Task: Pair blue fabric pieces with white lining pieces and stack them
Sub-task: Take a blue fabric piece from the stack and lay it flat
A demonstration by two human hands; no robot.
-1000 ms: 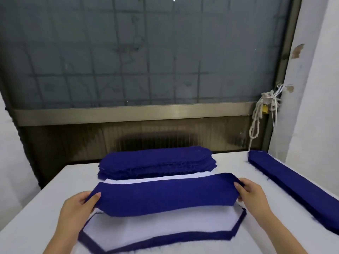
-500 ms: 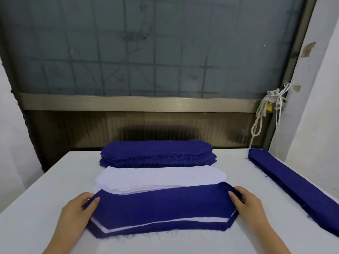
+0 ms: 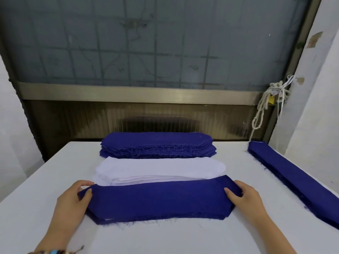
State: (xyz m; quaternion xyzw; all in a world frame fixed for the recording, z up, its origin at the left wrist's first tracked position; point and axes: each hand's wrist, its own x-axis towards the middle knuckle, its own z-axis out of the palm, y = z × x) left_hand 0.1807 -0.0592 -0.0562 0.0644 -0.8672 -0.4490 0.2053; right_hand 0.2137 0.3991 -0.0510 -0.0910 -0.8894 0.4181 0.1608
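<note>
– While left hand [image 3: 73, 198] and right hand [image 3: 245, 197] each pinch an end, the blue piece [image 3: 157, 198] lies flat just in front of the white lining stack [image 3: 159, 169]. Squaring-up step?
– Probably; lining beneath barely shows. Next: let go, lift a lining off that stack.

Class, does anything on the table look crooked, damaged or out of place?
Nothing serious: the top blue piece, pinched by the left hand and right hand, sits square on the near stack; loose threads fray along the front edge.
</note>
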